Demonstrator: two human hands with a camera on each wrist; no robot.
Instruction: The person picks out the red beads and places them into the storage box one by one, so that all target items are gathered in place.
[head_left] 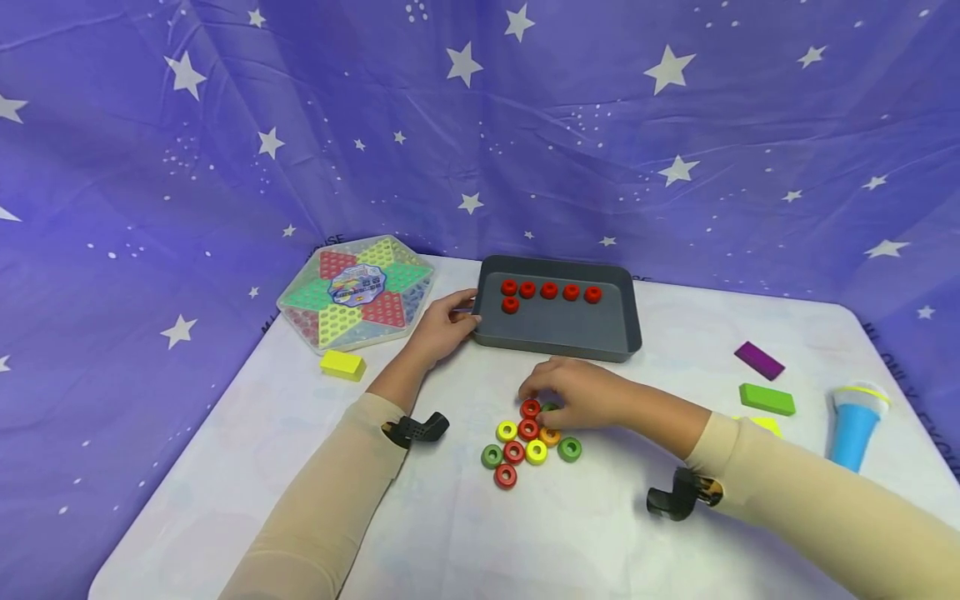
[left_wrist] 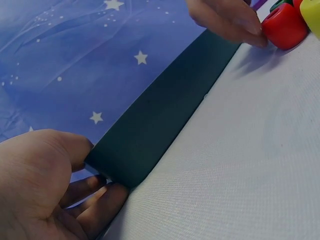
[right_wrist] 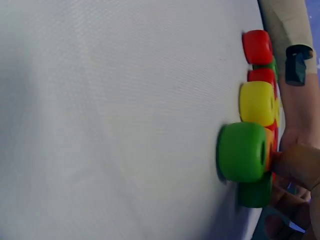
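We note a white table [head_left: 450,533] backed by a purple star-print cloth [head_left: 225,125]. Largest on it is the hexagonal game board [head_left: 357,291] at far left. Next, the dark grey tray [head_left: 558,337] sits mid-table, holding six red rings [head_left: 549,290] along its far side. The left hand [head_left: 444,327] grips the tray's left end, thumb on the rim and fingers curled under the corner, as the left wrist view confirms.

At right stands a blue toy microphone [head_left: 855,425], with a purple block [head_left: 759,360] and a green block [head_left: 767,399] just beside it; a yellow block [head_left: 342,365] lies near the game board.

Smallest: a cluster of loose rings [head_left: 525,446], red, yellow, green and orange, lies in front of the tray. The right hand [head_left: 581,393] rests over the cluster's far edge, fingertips pinching one red ring [head_left: 530,408] that sits on the table, touching its neighbours.
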